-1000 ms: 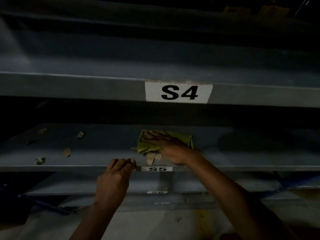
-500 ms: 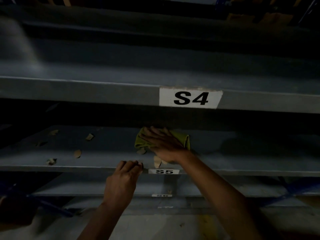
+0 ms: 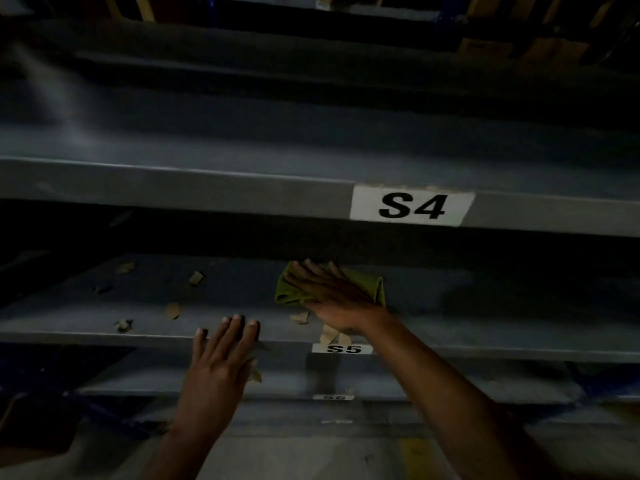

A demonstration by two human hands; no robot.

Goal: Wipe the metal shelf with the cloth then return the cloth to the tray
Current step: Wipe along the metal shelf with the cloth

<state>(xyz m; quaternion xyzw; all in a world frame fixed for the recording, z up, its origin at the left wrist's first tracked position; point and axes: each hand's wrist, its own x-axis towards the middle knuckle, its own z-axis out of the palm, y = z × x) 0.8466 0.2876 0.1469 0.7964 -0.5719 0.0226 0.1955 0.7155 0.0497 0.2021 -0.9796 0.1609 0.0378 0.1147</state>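
A green cloth lies on the grey metal shelf marked S5. My right hand presses flat on the cloth, fingers spread and pointing to the back left. My left hand rests at the shelf's front edge, fingertips laid over the lip just left of the S5 label. Several tan scraps lie on the shelf, a few right below my right palm. No tray is in view.
More tan scraps are scattered over the left part of the shelf. The S4 shelf hangs close overhead, leaving a low gap. An S6 shelf sits below. The scene is dim.
My right hand has pushed the cloth a little toward the back of the shelf. My left hand's fingers have straightened onto the front edge. The view has shifted left.
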